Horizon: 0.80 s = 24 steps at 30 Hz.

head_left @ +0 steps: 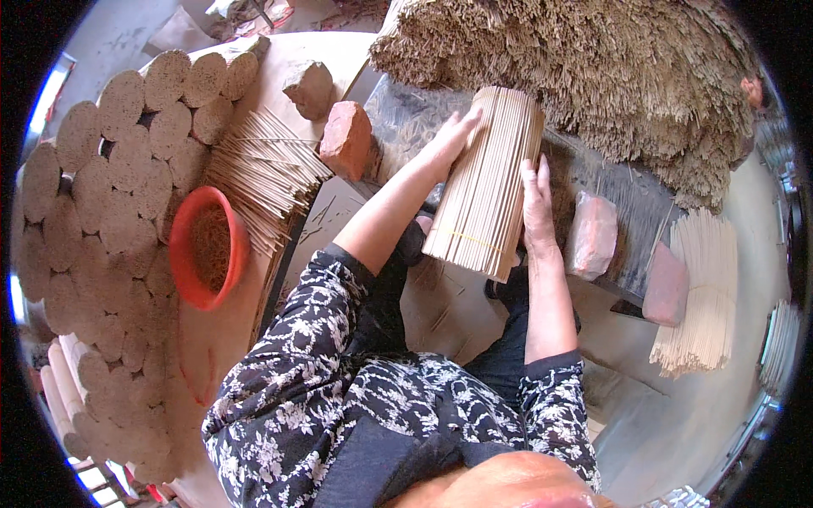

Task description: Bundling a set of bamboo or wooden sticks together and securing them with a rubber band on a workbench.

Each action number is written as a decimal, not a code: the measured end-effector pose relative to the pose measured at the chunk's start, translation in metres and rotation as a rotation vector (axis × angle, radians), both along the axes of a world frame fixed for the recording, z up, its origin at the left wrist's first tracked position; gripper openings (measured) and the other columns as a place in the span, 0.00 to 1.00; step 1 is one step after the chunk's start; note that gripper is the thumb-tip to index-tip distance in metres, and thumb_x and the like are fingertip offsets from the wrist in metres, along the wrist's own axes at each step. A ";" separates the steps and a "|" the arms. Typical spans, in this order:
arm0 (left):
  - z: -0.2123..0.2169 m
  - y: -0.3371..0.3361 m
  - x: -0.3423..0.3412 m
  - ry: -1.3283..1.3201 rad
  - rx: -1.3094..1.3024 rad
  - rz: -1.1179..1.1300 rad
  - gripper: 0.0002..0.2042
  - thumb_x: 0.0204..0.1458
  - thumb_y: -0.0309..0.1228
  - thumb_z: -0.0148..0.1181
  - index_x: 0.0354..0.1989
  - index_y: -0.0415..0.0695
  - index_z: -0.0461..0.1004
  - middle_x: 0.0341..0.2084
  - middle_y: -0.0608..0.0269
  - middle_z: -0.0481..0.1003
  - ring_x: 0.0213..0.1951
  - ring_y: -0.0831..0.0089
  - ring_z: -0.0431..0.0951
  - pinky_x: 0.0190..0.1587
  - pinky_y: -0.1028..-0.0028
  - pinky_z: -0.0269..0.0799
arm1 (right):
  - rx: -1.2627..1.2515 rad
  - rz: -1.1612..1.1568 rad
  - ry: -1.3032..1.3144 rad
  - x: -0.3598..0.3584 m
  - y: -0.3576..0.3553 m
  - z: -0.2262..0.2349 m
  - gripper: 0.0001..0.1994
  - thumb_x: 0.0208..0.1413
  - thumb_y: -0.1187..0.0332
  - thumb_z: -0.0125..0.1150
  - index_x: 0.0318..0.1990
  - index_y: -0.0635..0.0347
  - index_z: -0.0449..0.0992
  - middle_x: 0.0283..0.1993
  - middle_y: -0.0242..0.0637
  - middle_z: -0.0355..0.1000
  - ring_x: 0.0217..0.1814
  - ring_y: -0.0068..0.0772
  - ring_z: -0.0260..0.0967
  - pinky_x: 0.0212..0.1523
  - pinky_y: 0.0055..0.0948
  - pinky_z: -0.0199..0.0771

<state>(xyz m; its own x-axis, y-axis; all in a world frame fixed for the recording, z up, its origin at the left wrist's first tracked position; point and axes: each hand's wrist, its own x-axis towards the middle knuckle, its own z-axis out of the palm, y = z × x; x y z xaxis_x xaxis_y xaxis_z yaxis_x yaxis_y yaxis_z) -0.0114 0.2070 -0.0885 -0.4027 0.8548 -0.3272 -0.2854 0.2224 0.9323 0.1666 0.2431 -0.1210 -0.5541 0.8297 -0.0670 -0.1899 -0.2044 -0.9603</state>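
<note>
Both left hand (458, 135) and right hand (538, 207) hold a stick bundle (489, 186) between their fingers (543, 172).

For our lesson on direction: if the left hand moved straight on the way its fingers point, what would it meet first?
The left hand would first meet the stick bundle it touches; the brown pile appears beyond, though depth is unclear.

And it's L hand (458, 135), R hand (538, 203) clasping the bundle (487, 182) btwn 'em; red bowl (237, 254) sits L w/ brown bits (208, 245), poss. shavings.
</note>
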 end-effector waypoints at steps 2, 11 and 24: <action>-0.005 0.011 -0.016 0.012 -0.105 0.098 0.41 0.53 0.54 0.53 0.67 0.39 0.48 0.62 0.49 0.58 0.61 0.59 0.62 0.58 0.65 0.62 | -0.033 -0.092 0.035 0.000 0.009 -0.006 0.41 0.59 0.48 0.52 0.68 0.69 0.42 0.69 0.47 0.48 0.70 0.37 0.47 0.68 0.32 0.44; -0.038 0.056 -0.036 0.571 -0.014 0.034 0.36 0.51 0.56 0.55 0.49 0.26 0.70 0.39 0.44 0.76 0.41 0.62 0.77 0.48 0.68 0.70 | 0.132 -0.020 -0.129 -0.008 0.012 -0.017 0.43 0.58 0.45 0.52 0.68 0.70 0.42 0.68 0.52 0.51 0.70 0.41 0.48 0.68 0.33 0.45; -0.043 0.045 -0.033 0.587 -0.019 0.073 0.37 0.53 0.58 0.49 0.51 0.29 0.69 0.42 0.47 0.75 0.44 0.62 0.75 0.50 0.67 0.68 | 0.058 -0.118 -0.176 -0.004 -0.007 0.009 0.38 0.63 0.43 0.40 0.67 0.69 0.47 0.67 0.42 0.52 0.67 0.33 0.51 0.65 0.29 0.51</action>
<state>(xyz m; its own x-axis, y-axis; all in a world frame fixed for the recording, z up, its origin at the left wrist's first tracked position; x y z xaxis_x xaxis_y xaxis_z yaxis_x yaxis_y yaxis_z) -0.0443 0.2518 -0.1313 -0.5783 0.8145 -0.0468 0.2617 0.2395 0.9350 0.1625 0.2362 -0.1121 -0.4365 0.8936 -0.1045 -0.0374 -0.1340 -0.9903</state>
